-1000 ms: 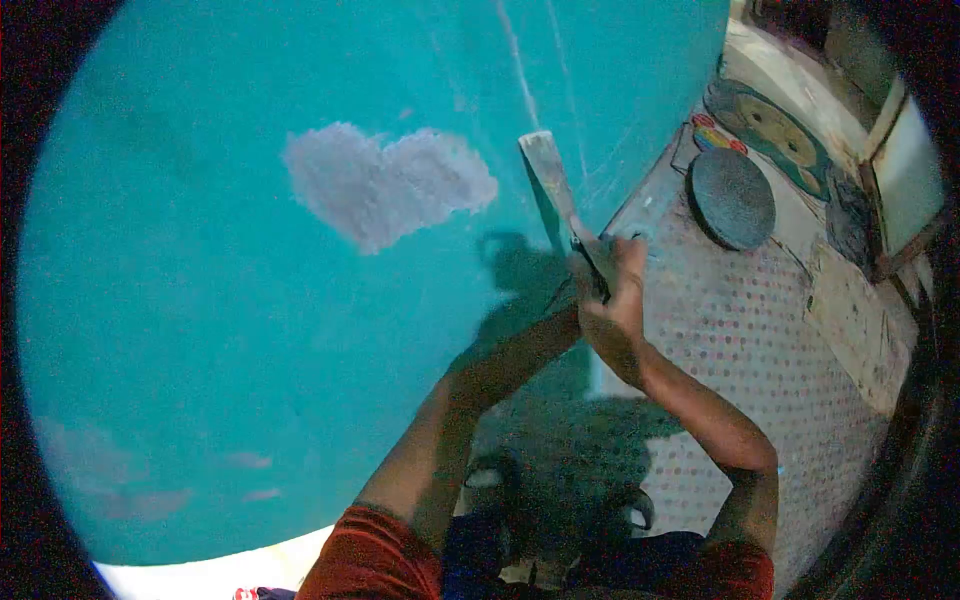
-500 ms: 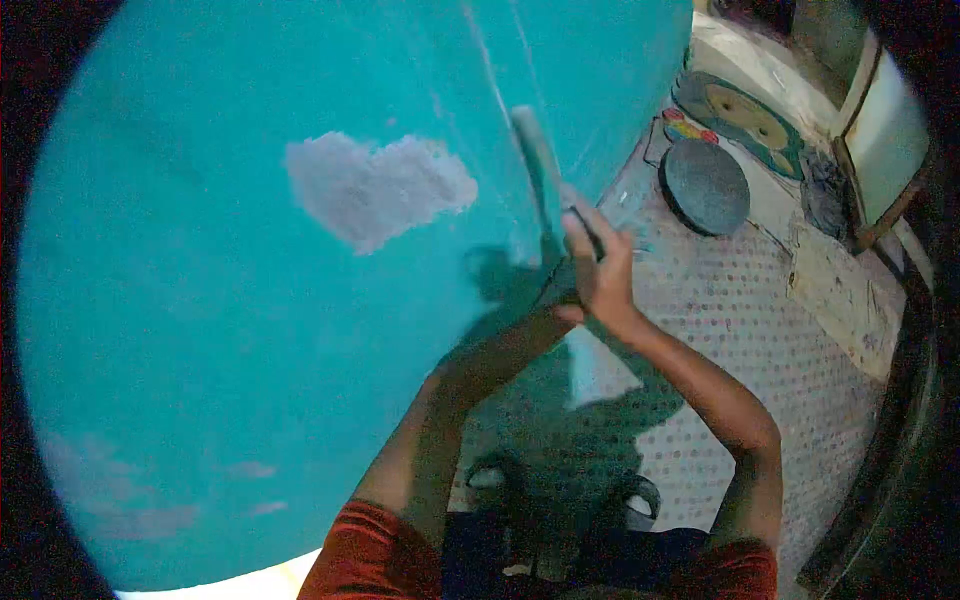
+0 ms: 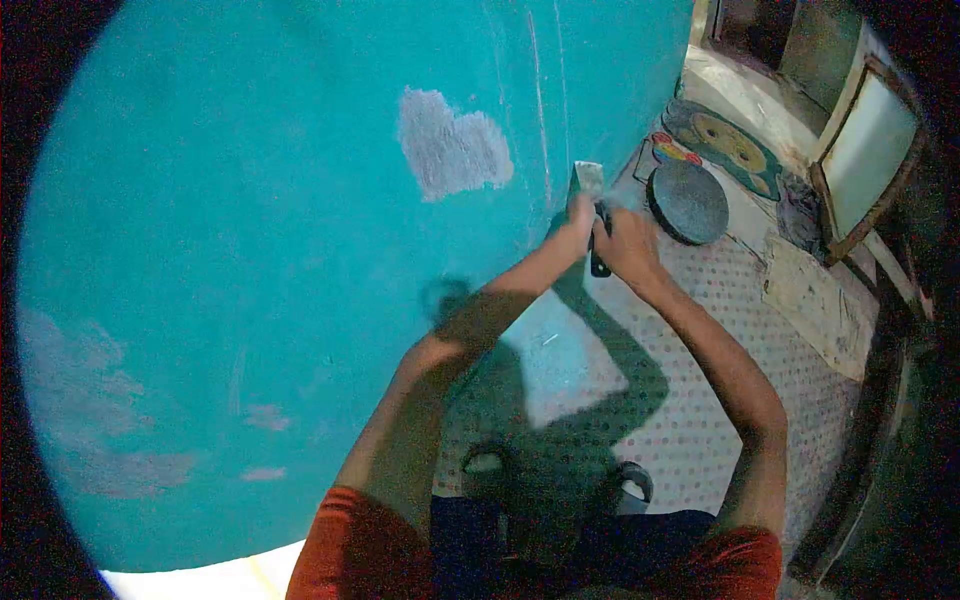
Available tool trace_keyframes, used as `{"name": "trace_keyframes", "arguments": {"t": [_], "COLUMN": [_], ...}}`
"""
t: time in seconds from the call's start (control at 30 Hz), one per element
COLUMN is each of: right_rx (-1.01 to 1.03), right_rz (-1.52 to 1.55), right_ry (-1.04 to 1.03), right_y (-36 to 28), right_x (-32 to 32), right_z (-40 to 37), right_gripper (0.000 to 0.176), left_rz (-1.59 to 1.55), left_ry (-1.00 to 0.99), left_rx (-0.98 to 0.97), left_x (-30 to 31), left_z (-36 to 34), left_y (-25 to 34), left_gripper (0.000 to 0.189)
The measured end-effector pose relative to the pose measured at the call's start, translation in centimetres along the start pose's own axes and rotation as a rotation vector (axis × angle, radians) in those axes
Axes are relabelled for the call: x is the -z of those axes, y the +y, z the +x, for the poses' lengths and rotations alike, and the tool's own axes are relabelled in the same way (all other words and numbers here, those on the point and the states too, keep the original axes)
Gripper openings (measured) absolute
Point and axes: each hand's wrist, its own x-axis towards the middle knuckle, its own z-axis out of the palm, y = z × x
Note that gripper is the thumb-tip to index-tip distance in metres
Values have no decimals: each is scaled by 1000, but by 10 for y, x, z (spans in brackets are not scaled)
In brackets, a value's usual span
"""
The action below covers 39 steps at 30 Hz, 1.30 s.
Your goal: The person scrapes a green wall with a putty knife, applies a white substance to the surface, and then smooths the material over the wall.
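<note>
My two hands meet on a paint scraper with a metal blade [image 3: 588, 177] and a black handle [image 3: 600, 264], in front of the teal wall [image 3: 250, 200]. My left hand [image 3: 577, 226] closes round the front of the tool, just below the blade. Wrapped on the handle from the right is my right hand [image 3: 630, 245], and the handle's end sticks out below the fingers. The blade points up and away from me, close to the wall's right edge. Long pale scratches [image 3: 541, 110] run down the wall just above it, left of a bare grey patch's [image 3: 455, 145] far side.
A round dark grey disc-shaped object [image 3: 690, 202] lies on the dotted floor [image 3: 720, 320] to the right. Beyond it are a patterned mat [image 3: 722, 145] and a framed panel [image 3: 868, 155]. Below, my feet [image 3: 632, 483] stand on the floor, partly in shadow.
Both hands and the scraper have come lower on the wall, and the blade now sits nearer the wall's right edge. The view has shifted, so the grey patch appears farther right and higher.
</note>
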Motion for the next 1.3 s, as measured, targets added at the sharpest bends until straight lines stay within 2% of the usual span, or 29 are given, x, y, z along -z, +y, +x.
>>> {"name": "trace_keyframes", "arguments": {"t": [0.07,0.13,0.17,0.2,0.27,0.33,0.4,0.5,0.67,0.97,1.07,1.17,1.2,1.3], "right_rx": [-9,53,87,173,341,348,333,281,215,213,143,208,194,149], "right_rz": [-283,-373,-417,-229,158,194,211,195,129,133,107,224,251,297], "right_ry": [-129,2,66,207,474,500,497,480,473,483,504,562,551,574], "right_y": [-33,-44,-47,-49,-54,-63,-69,-78,-89,-92,-80,-66,-65,-61], "right_x": [32,45,48,48,46,42,38,36,37,44,42,47,47,53], "right_z": [10,25,34,46,70,81,84,84,88,88,100,109,109,107], "right_gripper": [29,26,25,25,25,26,25,22,23,23,25,26,27,28], "left_rz": [-174,118,143,168,-27,-88,120,133,103,60,36,74,80,111], "left_ry": [-157,-164,-150,-135,-82,-243,-36,38,54,90,114,-1,-8,58], "left_rx": [63,-360,-403,-447,-195,-87,-202,-160,-122,-21,12,-63,-35,-40], "left_x": [1,9,8,6,-7,-2,-3,-6,-2,2,1,19,25,24], "left_z": [-1,56,56,56,-2,15,-13,-11,-5,-14,-16,2,20,16], "left_y": [8,-23,-26,-28,-9,-21,-15,-9,-11,-21,-24,-46,-52,-52], "left_gripper": [37,22,19,16,15,16,21,21,22,25,25,30,30,31]}}
